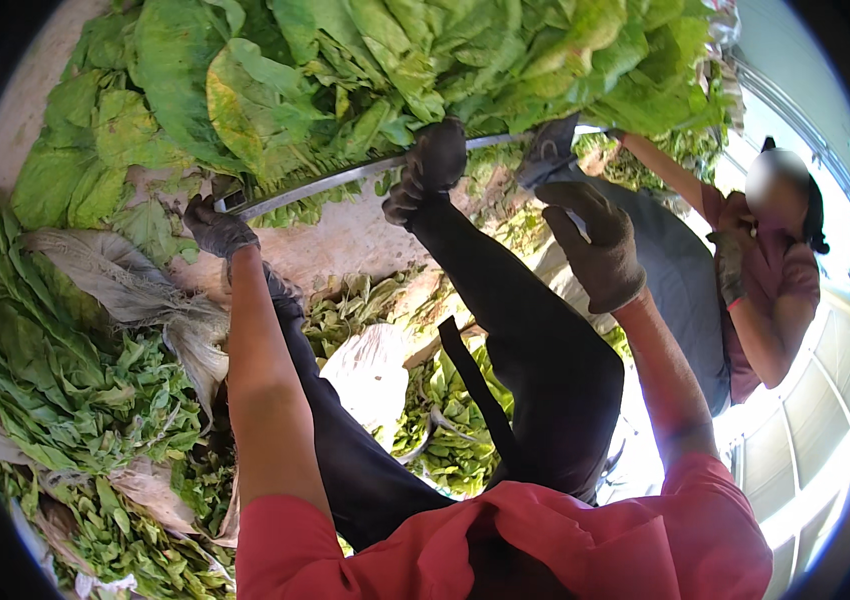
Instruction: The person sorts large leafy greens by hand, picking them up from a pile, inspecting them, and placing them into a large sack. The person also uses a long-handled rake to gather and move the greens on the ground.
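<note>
My left hand (221,229), in a dark work glove, grips the near end of a long metal bar (335,178) with a squared end. Along the far side of the bar lies a thick heap of broad green tobacco leaves (395,67), some yellowing. My right hand (596,244), gloved in grey-brown, is raised above the co-worker's leg with thumb and fingers apart, holding nothing. My right shoe (436,157) is set against the middle of the bar. My other shoe is partly hidden behind my left forearm.
A co-worker (762,262) sits at the right, one arm reaching to the bar's far end, with a shoe (548,150) beside it. More leaves (64,360) lie at the left with a frayed woven sack (132,277). Loose leaves (462,420) cover the ground between my legs.
</note>
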Demonstrator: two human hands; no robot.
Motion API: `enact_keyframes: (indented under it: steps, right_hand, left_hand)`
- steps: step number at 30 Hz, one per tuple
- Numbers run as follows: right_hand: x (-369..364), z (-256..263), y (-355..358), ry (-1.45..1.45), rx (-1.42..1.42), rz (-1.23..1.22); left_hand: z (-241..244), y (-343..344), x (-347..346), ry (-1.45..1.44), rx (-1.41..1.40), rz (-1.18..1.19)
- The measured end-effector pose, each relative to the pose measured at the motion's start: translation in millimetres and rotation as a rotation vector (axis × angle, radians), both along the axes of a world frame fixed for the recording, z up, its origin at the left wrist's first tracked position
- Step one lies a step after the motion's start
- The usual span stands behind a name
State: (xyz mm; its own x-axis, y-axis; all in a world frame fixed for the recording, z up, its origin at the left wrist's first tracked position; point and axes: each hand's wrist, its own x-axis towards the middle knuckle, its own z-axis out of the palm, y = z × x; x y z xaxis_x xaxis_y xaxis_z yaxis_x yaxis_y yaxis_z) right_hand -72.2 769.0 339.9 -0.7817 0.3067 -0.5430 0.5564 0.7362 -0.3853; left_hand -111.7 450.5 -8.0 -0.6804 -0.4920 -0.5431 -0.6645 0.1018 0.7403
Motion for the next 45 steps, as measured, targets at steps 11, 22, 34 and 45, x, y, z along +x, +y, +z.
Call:
enact_keyframes:
  steps: [11, 22, 34, 45]
  right_hand:
    - [-28, -30, 56, 0.098, -0.162, 0.134]
    - [-92, 99, 130, 0.106, -0.288, -0.078]
    - [-38, 99, 171, -0.153, -0.229, -0.188]
    - [-14, 127, 134, -0.187, -0.291, -0.305]
  left_hand:
    - [68, -26, -45, -0.467, -0.503, -0.338]
    - [356, -157, -16, -0.250, -0.357, -0.450]
    - [493, -65, 73, -0.618, -0.259, -0.440]
    - [478, -120, 39, -0.378, -0.301, -0.614]
